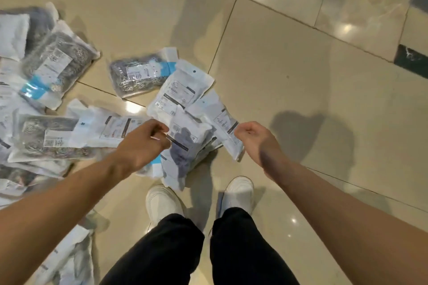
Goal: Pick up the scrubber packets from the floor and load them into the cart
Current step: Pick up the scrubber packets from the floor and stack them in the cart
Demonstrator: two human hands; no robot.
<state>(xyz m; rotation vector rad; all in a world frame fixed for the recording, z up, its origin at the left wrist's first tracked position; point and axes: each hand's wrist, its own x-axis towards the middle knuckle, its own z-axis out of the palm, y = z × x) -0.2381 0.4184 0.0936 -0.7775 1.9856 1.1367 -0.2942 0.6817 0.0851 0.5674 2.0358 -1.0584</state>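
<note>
While packets (69, 109) lie strewn on the floor (289, 90) left, both hands hang above them; left hand (144, 140) pinches one packet's edge (185, 143), right hand (253, 137) curls empty, likely reaching; no cart visible.

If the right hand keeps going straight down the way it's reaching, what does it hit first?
Probably the white plastic scrubber packet lying directly beyond the right hand, at the right edge of the near pile; height above it is unclear.

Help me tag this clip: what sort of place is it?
Probably a shop or stockroom floor: glossy beige stone floor tiles and many sealed plastic packets of steel scrubbers, barcode-labelled like retail stock.
</note>
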